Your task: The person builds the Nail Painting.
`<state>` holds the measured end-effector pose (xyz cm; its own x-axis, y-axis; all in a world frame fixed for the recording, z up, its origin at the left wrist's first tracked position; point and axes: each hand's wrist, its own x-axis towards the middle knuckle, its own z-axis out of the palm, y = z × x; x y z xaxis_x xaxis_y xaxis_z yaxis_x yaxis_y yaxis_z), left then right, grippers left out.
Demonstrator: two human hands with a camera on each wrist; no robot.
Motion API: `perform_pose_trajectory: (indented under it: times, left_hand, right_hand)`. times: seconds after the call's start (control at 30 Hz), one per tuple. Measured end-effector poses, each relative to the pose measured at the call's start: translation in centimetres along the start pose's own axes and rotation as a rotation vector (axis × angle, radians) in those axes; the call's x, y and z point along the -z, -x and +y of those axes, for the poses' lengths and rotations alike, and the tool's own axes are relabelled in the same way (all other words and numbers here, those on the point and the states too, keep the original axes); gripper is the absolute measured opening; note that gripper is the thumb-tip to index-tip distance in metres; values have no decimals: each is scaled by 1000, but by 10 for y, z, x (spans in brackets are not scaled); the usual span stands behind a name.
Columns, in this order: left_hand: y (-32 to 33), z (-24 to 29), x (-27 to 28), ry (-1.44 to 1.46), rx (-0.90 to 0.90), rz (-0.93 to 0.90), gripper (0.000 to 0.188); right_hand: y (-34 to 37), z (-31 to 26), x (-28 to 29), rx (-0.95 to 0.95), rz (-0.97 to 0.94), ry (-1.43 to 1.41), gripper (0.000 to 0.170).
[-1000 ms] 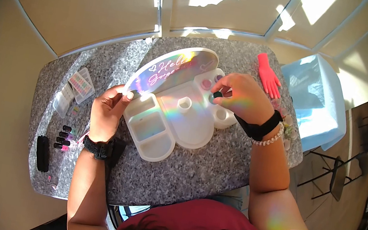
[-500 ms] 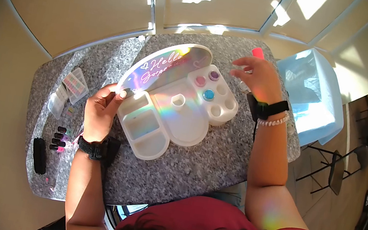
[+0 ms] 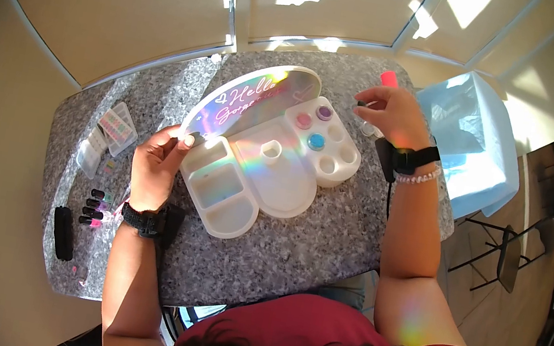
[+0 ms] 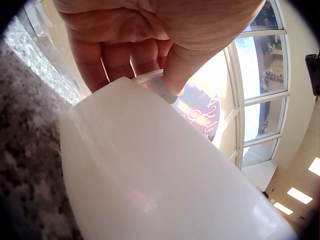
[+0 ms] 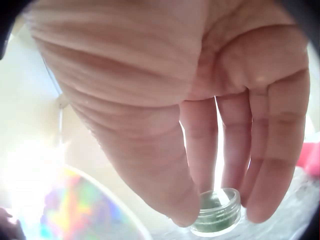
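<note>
A white organizer tray with an upright iridescent lettered panel lies on the speckled table. The left hand pinches the panel's left end between thumb and fingers; the left wrist view shows the thumb on the panel behind the white tray side. To the right of the tray, the right hand pinches a small clear round jar of dark green contents by its sides. Pink, purple and blue jars sit in the tray's round slots, beside several slots without jars.
Left on the table are clear cases, nail polish bottles and a black pouch. A pink hand form is partly hidden behind the right hand. A blue-lined bin stands beyond the table's right edge.
The right hand has moved from the tray's round slots to the table area on the right and now holds the green jar. The blue jar shows uncovered in its slot. The left hand keeps its grip.
</note>
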<state>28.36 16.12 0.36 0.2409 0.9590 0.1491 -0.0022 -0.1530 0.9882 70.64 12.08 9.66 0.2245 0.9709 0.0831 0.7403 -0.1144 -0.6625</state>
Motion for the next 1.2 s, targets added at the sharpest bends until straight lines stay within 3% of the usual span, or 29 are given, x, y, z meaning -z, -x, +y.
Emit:
perform_pose_trajectory:
  times: [0.03, 0.1, 0.43, 0.47, 0.53, 0.57, 0.63, 0.77, 0.9, 1.0, 1.03, 1.1, 1.2]
  left_hand:
    - [0, 0, 0, -10, 5, 2, 28]
    - [0, 0, 0, -20, 11, -1, 28]
    - [1, 3, -2, -32, -11, 11, 28]
    - [1, 4, -2, -33, -11, 11, 28]
    - [1, 5, -1, -32, -10, 2, 29]
    - [1, 5, -1, -28, -9, 3, 29]
    - [1, 4, -3, -21, -11, 9, 29]
    - [1, 3, -1, -28, -3, 4, 29]
    - [1, 0, 0, -16, -7, 5, 29]
    - [1, 0, -1, -31, -15, 8, 29]
    - [1, 1, -1, -31, -15, 11, 30]
    - [1, 2, -1, -31, -11, 10, 30]
    - [0, 1, -1, -47, -13, 19, 30]
  right_hand:
    - [7, -7, -4, -3, -1, -3, 27]
    - [18, -13, -11, 150, -190, -53, 29]
    - [31, -11, -36, 435, -16, 190, 32]
    - [28, -9, -33, 431, -12, 189, 32]
    - [19, -1, -20, 187, -30, 129, 32]
    - [17, 4, -15, 188, -30, 133, 32]
    - [16, 18, -7, 53, 120, 442, 30]
    - [13, 50, -17, 35, 55, 481, 28]
    - [20, 35, -12, 129, 57, 416, 30]
    - [48, 2, -5, 206, 12, 14, 28]
    - [58, -22, -4, 190, -69, 69, 26]
    - [77, -34, -15, 340, -98, 134, 21]
    - [87, -35, -32, 436, -23, 266, 19]
